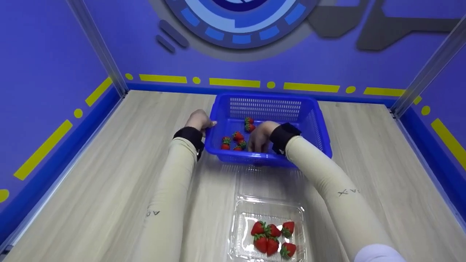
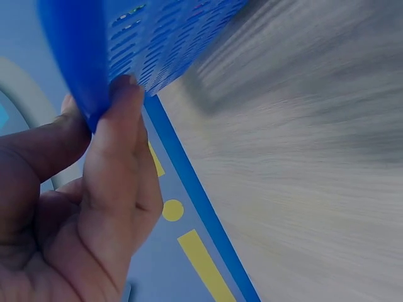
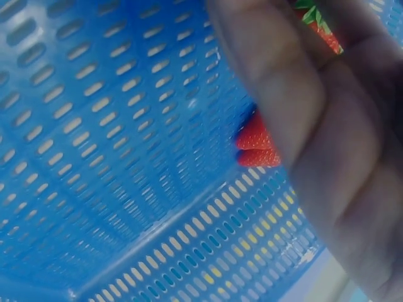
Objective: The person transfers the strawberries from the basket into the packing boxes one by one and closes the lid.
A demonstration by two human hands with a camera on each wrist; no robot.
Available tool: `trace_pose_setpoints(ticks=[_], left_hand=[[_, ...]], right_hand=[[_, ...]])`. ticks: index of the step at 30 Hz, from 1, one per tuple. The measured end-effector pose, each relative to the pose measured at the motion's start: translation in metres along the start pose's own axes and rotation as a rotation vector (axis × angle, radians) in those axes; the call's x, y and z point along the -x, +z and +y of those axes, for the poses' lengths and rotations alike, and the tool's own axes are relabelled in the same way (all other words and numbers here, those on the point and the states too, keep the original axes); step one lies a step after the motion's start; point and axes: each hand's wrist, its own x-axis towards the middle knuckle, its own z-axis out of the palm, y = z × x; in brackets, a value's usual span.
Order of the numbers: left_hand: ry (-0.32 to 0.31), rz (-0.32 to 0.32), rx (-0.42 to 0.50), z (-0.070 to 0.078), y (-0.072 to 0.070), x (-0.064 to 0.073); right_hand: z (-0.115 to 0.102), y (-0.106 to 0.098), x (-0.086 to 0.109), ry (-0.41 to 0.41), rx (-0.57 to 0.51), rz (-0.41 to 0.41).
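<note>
L hand [image 1: 198, 120]: at left end of the blue plastic basket [image 1: 240, 159]; its thumb and fingers pinch the rim, as the L wrist view shows.
R hand [image 1: 260, 138]: inside same basket, near front wall, fingers pointing down; cannot tell if they grip a berry, b/c the hand hides this spot.
Basket strawberries [image 1: 238, 136]: several red pcs w/ green leaves, lying on basket floor, left of R hand.
Clear clamshell [image 1: 269, 214]: open on the worktop [image 1: 156, 112], nearer to the person than the basket.
Clamshell strawberries [image 1: 260, 243]: six pcs, four close together, two on right side.
Arms: cream sleeves [image 1: 171, 182], black wristbands [image 1: 191, 134].
Back panel [image 1: 240, 69]: blue, w/ yellow dashes + dots.
</note>
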Motion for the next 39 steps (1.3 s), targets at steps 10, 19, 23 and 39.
trace_pose_setpoints(ticks=[10, 19, 23, 39], left_hand=[[0.021, 0.004, 0.057, 0.004, 0.003, 0.006], [0.062, 0.027, 0.140, -0.002, 0.005, 0.008], [0.158, 0.059, 0.056, -0.009, 0.004, 0.010], [0.401, 0.146, -0.061, 0.013, -0.005, 0.053]], right_hand=[[0.006, 0.005, 0.008, 0.012, -0.066, 0.079], [0.021, -0.003, 0.021, 0.011, -0.088, 0.252], [0.023, -0.006, 0.034, 0.026, -0.064, 0.367], [0.035, 0.005, 0.105, -0.171, 0.040, 0.836]])
